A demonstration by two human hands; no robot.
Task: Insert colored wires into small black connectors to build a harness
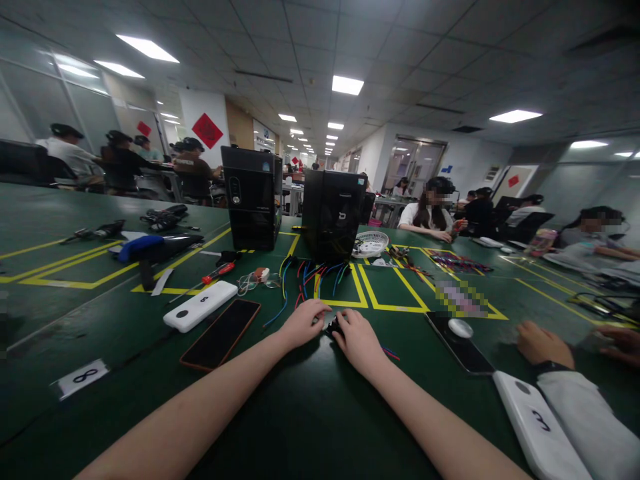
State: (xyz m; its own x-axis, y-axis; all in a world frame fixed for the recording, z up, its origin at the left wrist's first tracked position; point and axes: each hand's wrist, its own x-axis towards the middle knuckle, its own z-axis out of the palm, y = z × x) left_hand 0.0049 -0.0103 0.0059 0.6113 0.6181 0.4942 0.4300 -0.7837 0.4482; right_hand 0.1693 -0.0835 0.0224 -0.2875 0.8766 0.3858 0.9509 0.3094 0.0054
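My left hand (305,323) and my right hand (361,337) meet over the green table, fingertips close together. A small black piece (335,326) with a pale bit at its left sits between them; its kind is too small to make out. My right fingers are closed round the black piece. The fingers of my left hand are curled at the pale side, and what they pinch is mostly hidden. Red and blue wire ends (391,353) stick out past my right wrist, seemingly from the held piece. Several loose coloured wires (303,280) lie just beyond my hands.
Two black computer cases (333,213) stand ahead. To my left lie a phone (220,335), a white power bank (200,307) and a red screwdriver (218,273). A second phone (463,343), another white power bank (540,420) and a co-worker's hand (544,345) are on the right.
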